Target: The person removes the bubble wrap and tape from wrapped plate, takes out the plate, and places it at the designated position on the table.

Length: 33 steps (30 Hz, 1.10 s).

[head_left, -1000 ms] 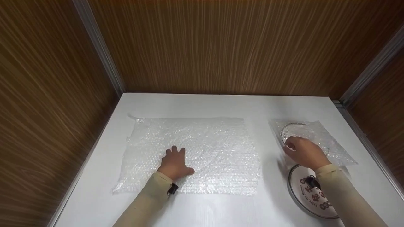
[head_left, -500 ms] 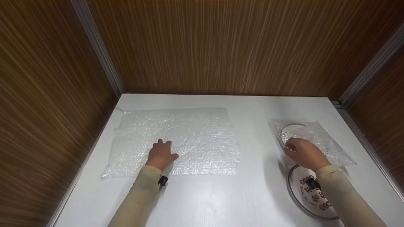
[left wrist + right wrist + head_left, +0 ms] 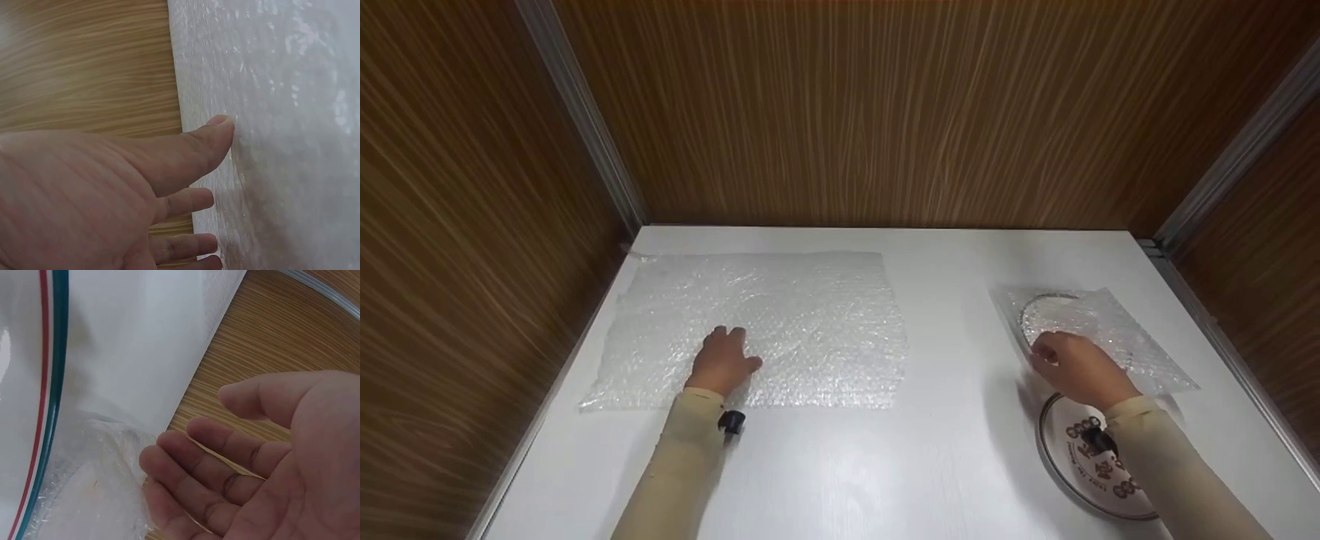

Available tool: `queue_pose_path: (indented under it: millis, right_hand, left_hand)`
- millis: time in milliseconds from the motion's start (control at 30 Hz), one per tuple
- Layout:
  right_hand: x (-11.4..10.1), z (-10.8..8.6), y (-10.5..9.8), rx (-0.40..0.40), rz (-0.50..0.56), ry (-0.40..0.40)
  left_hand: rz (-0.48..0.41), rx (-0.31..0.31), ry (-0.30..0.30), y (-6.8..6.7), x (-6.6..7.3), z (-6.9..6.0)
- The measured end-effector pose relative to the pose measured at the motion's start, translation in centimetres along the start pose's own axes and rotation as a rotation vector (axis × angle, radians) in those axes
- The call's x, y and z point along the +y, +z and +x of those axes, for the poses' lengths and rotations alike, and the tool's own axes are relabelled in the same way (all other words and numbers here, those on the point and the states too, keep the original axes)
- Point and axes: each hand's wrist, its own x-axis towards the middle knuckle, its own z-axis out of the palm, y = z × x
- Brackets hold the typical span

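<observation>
My left hand (image 3: 720,365) rests with fingers spread on the left part of a flat sheet of clear bubble wrap (image 3: 810,322). In the left wrist view the thumb and fingertips touch the bubble wrap (image 3: 292,84). On the right, my right hand (image 3: 1084,367) is over the near edge of a bubble-wrapped plate (image 3: 1125,330). Its fingers are loosely bent, with nothing between thumb and fingers in the right wrist view. A white plate (image 3: 1099,480) with dark red print lies partly under my right forearm; a plate's red and teal rim (image 3: 56,354) shows up close.
All this lies on a white tabletop (image 3: 840,480). Brown wood-grain panels (image 3: 840,112) stand behind it and on both sides, joined by metal corner strips. The sheet's far left corner reaches the table's left edge.
The bubble wrap sheet has slid left and farther away, together with my left hand. My right hand has stayed nearly in place by the wrapped plate.
</observation>
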Motion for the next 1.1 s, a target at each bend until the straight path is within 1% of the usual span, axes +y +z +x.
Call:
queue_pose_path:
  millis: [100,200,367,433,500,533,633,733,867,967,1100]
  right_hand:
    - [0.1,0.0,0.1,0.002,-0.004,-0.003]
    - [0.2,0.0,-0.1,0.025,-0.011,0.004]
    - [0.2,0.4,-0.9,0.111,-0.044,0.050]
    - [0.3,0.7,-1.1,0.132,-0.058,0.080]
    - [0.4,1.1,-1.2,0.138,-0.074,0.108]
    - [0.5,1.2,-1.3,0.133,-0.081,0.124]
    - [0.9,1.9,-1.2,0.095,-0.094,0.175]
    - [1.3,2.4,-1.1,0.038,-0.112,0.217]
    - [1.7,3.0,-0.9,-0.047,-0.128,0.264]
    - [2.0,3.3,-0.7,-0.119,-0.134,0.292]
    - [2.6,3.6,-0.5,-0.198,-0.153,0.304]
  left_hand:
    - [-0.004,0.029,0.013,0.0,-0.1,-0.1]
    - [0.003,0.099,0.045,0.0,0.4,-0.2]
    - [0.039,0.238,0.137,-0.2,2.5,-1.0]
    - [0.034,0.263,0.169,-0.3,3.6,-1.6]
    - [0.024,0.274,0.197,-0.2,4.4,-2.3]
    - [0.020,0.268,0.205,-0.1,4.8,-2.6]
    - [0.011,0.245,0.220,0.3,5.7,-3.4]
    - [0.018,0.231,0.238,0.7,6.2,-4.0]
    - [0.022,0.221,0.252,1.1,6.5,-4.5]
    - [0.019,0.212,0.244,1.2,6.6,-4.7]
    - [0.021,0.208,0.239,1.3,6.5,-4.8]
